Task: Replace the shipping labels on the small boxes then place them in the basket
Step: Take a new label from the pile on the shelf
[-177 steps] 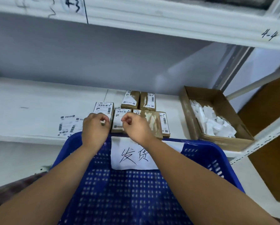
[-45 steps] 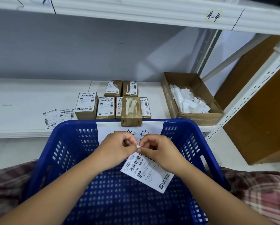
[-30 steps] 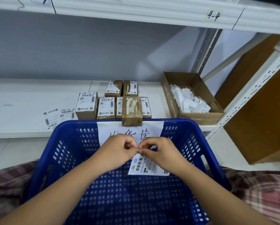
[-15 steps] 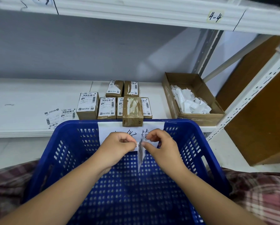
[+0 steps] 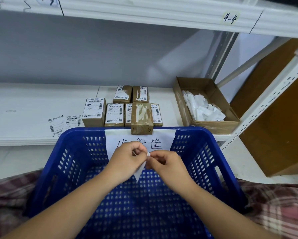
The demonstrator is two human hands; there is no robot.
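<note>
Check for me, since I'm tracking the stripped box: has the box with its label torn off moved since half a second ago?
No. The stripped box still sits at the blue basket's far rim, in front of the labelled boxes.

An open brown cardboard box [image 5: 229, 116] full of crumpled white paper scraps [image 5: 202, 110] sits on the white metal shelf [image 5: 32, 104]. A brown wooden board [image 5: 283, 118] stands beside it.

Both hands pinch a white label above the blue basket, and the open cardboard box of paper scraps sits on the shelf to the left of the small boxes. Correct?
Not quite: the head view shows the cardboard box of paper scraps to the right of the small boxes; the rest holds.
</note>
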